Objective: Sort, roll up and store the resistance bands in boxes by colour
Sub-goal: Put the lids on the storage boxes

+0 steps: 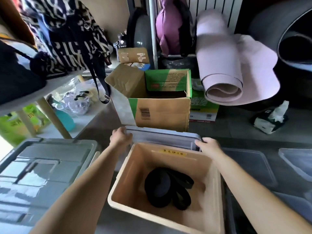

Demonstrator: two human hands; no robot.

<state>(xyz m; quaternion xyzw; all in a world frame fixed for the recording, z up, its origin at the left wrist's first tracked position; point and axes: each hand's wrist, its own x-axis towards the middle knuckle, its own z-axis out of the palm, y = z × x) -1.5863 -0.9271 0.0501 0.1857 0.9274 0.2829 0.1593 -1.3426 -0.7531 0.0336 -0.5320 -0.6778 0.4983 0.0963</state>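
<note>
A beige open box [128, 169] with a yellow label on its far inner wall stands in front of me. Rolled black resistance bands [167, 188] lie on its bottom. Behind the box a grey lid [162, 137] is held up on edge. My left hand [120, 136] grips the lid's left end, fingers curled over its top edge. My right hand [208, 146] grips the lid's right end the same way.
A closed grey lidded box [43, 166] stands at the left. An open cardboard carton [162, 112] sits behind the lid. Dark translucent bins [249, 164] are at the right. A rolled pink mat [222, 78], a tissue pack [270, 120] and a shelf with bags surround the spot.
</note>
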